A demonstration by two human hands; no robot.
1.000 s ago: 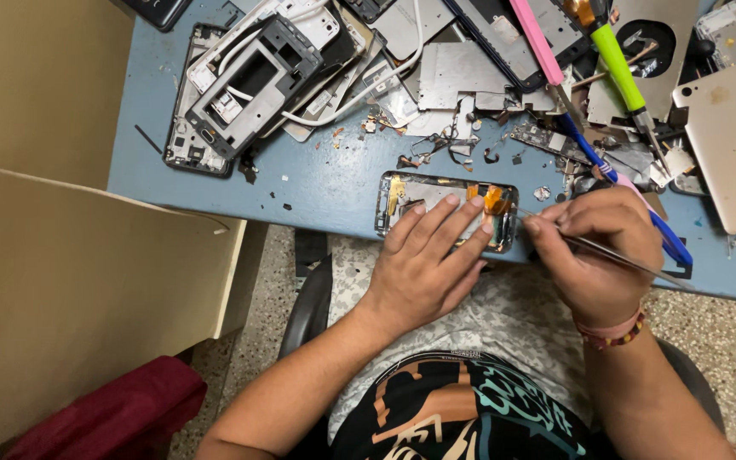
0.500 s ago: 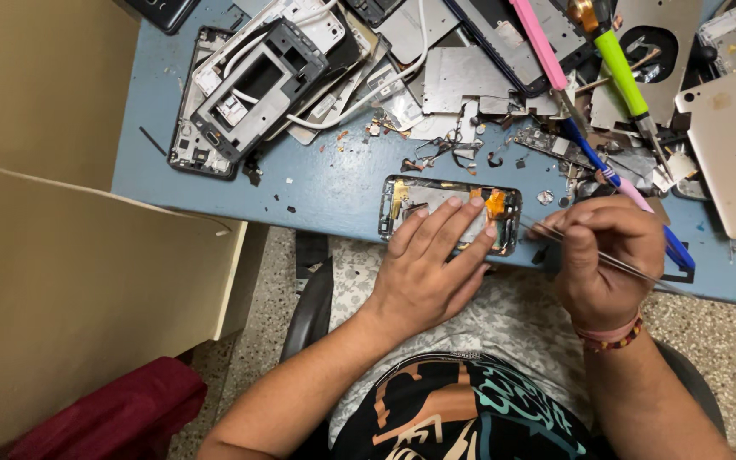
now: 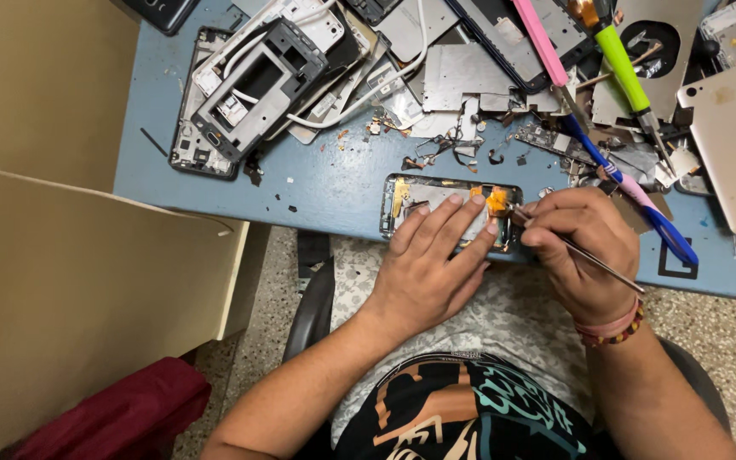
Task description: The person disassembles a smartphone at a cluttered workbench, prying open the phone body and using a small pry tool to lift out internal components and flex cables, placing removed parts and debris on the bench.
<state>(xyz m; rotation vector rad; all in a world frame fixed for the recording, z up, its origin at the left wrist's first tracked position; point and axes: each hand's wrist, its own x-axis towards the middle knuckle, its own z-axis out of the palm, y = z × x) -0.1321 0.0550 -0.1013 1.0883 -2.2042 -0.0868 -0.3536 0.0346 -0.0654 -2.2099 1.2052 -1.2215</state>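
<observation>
**Opened phone pinned flat at the bench edge while a thin tool works its right end**

While only the head camera is available to me, it shows enough. Looking straight down, I see the left hand (image 3: 426, 264) spread flat over the opened phone (image 3: 449, 209), fingers fanned across its exposed insides — pressing rather than gripping, it seems, so the body cannot slide while it is being worked. That phone lies lengthwise on the blue table (image 3: 334, 183), right at the near edge, close to the person's lap where both hands reach it easily.

Just beside it, the right hand (image 3: 585, 251) is closed in a pen-like pinch on a thin metal tool (image 3: 594, 258). Its tip points left, meeting the phone near the orange flex piece (image 3: 496, 201) at the right end; the shaft runs back out past the wrist. Whether the tip is actually under a part I cannot tell.

Farther back, the table carries the clutter — a black phone frame (image 3: 257, 85), loose metal plates, a green-handled screwdriver (image 3: 628, 72), a pink-and-blue tool (image 3: 632, 192) and a gold phone back (image 3: 734, 158) — all pushed well apart from the working spot.
</observation>
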